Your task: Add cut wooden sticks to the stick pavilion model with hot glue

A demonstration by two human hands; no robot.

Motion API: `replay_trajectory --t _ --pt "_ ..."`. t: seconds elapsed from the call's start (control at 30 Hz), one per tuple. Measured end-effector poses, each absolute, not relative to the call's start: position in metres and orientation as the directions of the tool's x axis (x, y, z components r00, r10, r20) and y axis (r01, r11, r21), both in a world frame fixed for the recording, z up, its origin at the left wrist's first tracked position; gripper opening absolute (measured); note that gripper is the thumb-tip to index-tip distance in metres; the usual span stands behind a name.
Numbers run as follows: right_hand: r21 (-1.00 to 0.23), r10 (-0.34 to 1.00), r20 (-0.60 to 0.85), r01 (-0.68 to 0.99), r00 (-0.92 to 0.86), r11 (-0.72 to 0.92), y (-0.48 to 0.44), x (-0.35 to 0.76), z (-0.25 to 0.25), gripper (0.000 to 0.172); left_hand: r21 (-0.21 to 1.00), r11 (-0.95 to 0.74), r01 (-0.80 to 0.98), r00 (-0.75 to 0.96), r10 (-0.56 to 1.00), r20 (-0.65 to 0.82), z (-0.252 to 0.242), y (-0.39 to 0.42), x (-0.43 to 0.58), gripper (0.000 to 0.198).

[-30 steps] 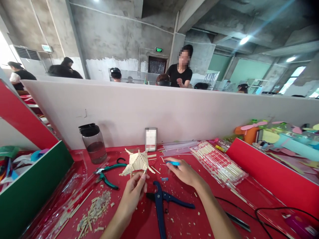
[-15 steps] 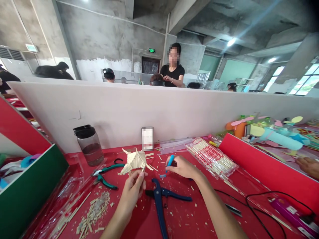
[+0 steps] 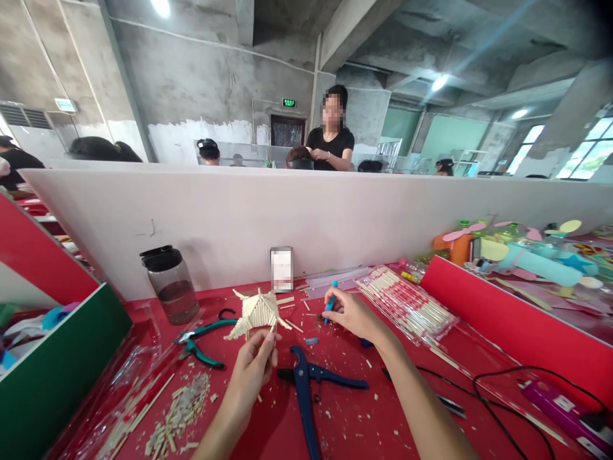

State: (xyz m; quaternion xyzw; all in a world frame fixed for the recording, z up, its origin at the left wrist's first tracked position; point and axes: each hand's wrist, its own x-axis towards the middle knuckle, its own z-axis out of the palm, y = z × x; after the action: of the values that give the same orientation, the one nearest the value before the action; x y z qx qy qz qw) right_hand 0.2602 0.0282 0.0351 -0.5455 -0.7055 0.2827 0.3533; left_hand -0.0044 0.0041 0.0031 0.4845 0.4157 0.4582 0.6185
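- Pliers (image 3: 204,356) with teal handles lie left of the left hand (image 3: 258,358); beyond them stands a dark-lidded bottle (image 3: 171,291).
- Wood scraps (image 3: 179,409) sit heaped left of that wrist.
- Navy cutter (image 3: 303,383) sprawls just right of the left hand, filling the space between the forearms.
- Small blue piece (image 3: 311,341) lies between the two hands.
- Bagged sticks (image 3: 407,306) lie just right of the right hand (image 3: 342,310); a purple power strip (image 3: 558,406) is well to its right.
- Stick model (image 3: 258,313), roof-shaped, is just beyond the left fingertips.
- Left hand: fingers curled, thumb and forefinger pinching a pale stick (image 3: 273,329); whether that belongs to the model, I cannot tell.
- Right hand: nearly closed, fingertips gripping a slim blue tube (image 3: 331,300), slightly tilted.
- Writing: a green lit sign (image 3: 289,103), far beyond both hands, is too small to read; the propped screen (image 3: 281,269) past the model is blurred.
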Motion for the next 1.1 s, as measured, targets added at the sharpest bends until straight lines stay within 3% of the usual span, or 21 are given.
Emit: replay_trajectory --t 0.2,0.33,0.5,0.63,0.7,0.77,0.87,1.0,1.1 --pt "-0.783 0.967 0.233 0.57 -0.1 0.248 0.028 0.26 0.041 0.025 0.977 0.125 -0.172 0.24 0.967 -0.081 0.001 0.003 -0.004 0.057" --pt "-0.798 0.982 0.138 0.572 -0.13 0.188 0.025 0.26 0.042 0.033 0.977 0.12 -0.175 0.241 0.968 -0.076 0.001 0.003 -0.004 0.056" --pt "-0.759 0.981 0.03 0.634 -0.189 0.146 0.018 0.263 0.049 0.009 0.98 0.107 -0.168 0.227 0.972 -0.067 0.002 0.002 -0.005 0.053" --pt "-0.61 0.988 -0.106 0.792 -0.114 0.026 0.011 0.264 0.061 0.039 0.979 0.105 -0.177 0.231 0.971 -0.062 -0.001 0.002 -0.005 0.053" --pt "-0.502 0.992 -0.102 0.865 -0.08 0.018 0.009 0.263 0.065 0.046 0.979 0.104 -0.178 0.231 0.971 -0.062 -0.001 0.003 -0.005 0.053" --pt "-0.449 0.993 -0.033 0.889 -0.113 0.086 0.009 0.263 0.064 0.043 0.978 0.109 -0.176 0.231 0.971 -0.066 -0.001 0.002 -0.005 0.054" --pt "-0.482 0.978 -0.001 0.857 -0.21 0.184 0.011 0.264 0.057 0.02 0.978 0.115 -0.176 0.228 0.971 -0.074 0.001 0.001 -0.004 0.054" --pt "-0.487 0.963 -0.109 0.858 -0.245 0.163 0.014 0.268 0.045 0.038 0.976 0.122 -0.178 0.232 0.97 -0.079 0.002 0.0 -0.004 0.056" --pt "-0.461 0.962 -0.141 0.876 -0.233 0.145 0.017 0.268 0.038 0.028 0.974 0.13 -0.183 0.236 0.968 -0.085 0.001 0.0 -0.004 0.055"
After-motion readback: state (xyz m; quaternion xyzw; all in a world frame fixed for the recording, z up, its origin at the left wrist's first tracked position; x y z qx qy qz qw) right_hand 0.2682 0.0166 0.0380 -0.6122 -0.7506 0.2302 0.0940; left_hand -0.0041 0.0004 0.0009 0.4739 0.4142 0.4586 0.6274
